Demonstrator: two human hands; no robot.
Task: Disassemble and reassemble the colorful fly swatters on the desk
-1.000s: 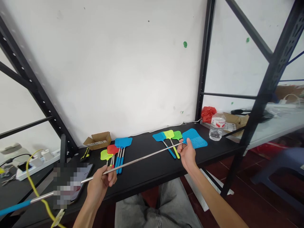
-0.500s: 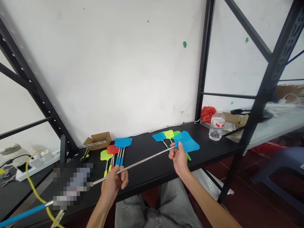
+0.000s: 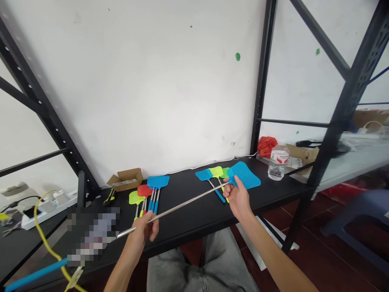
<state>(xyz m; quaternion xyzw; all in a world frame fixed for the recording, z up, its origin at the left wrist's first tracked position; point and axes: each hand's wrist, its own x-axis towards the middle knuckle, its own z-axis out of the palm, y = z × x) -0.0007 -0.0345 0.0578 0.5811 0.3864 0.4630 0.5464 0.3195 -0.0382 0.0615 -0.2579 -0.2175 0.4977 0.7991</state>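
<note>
A blue fly swatter (image 3: 246,177) with a long metal shaft lies slantwise in front of me, above the table. My right hand (image 3: 237,195) grips it at the neck just below the mesh head. Farther down, my left hand (image 3: 143,227) is closed round the shaft. The blue handle (image 3: 39,274) reaches to the lower left, partly behind a pixelated patch. Behind my left hand are several shorter swatters, with blue heads (image 3: 158,182), a red head (image 3: 144,190) and a yellow-green head (image 3: 135,197). Beside my right hand lie another blue swatter (image 3: 203,175), a yellow one (image 3: 216,171) and a green one (image 3: 225,172).
An open cardboard box (image 3: 125,179) and a black-and-yellow tool (image 3: 110,197) lie at the back left. A power strip (image 3: 50,210) and yellow cable (image 3: 41,231) are at far left. A water bottle (image 3: 277,162) stands right, near the black rack post (image 3: 326,138).
My right hand has moved to the right with the swatter's head, and the blue handle has shifted right too. My left hand stays on the shaft, nearly in place.
</note>
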